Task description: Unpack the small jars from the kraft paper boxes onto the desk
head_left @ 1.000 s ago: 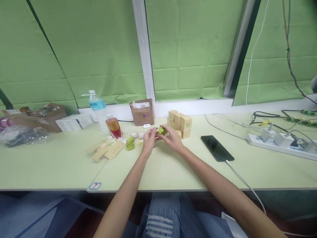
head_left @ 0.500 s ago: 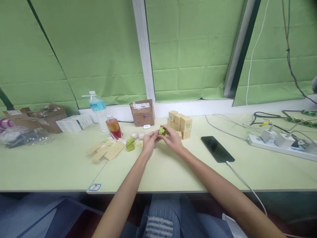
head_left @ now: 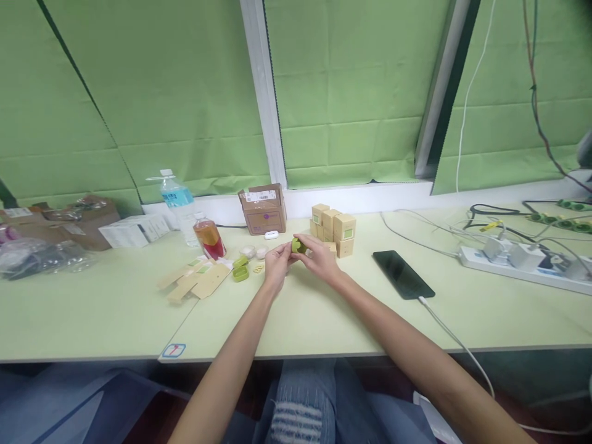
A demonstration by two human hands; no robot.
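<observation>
Over the middle of the table, my left hand (head_left: 276, 265) and my right hand (head_left: 322, 260) meet, both closed on a small green plastic piece (head_left: 298, 245). The fingers cover part of it, so its exact kind is unclear. To the left of my left hand sits a small green case (head_left: 240, 272) with its lid raised. Small yellowish bits (head_left: 258, 269) lie beside that case. Behind them are two small round clear-and-pink items (head_left: 248, 251). Past my right hand stands a stack of small tan boxes (head_left: 343, 229), several of them with a green label.
Flattened tan cartons (head_left: 203, 280) lie on the left, near a red drink bottle (head_left: 210, 237) and a water bottle (head_left: 182, 213). A brown box (head_left: 263, 213) and a white earbud case (head_left: 271, 235) stand behind. At right are a phone (head_left: 403, 274) on a cable and a power strip (head_left: 522, 268).
Both hands still hold the green piece, which has turned slightly between the fingers. The whole view has shifted a little, so things appear slightly further left.
</observation>
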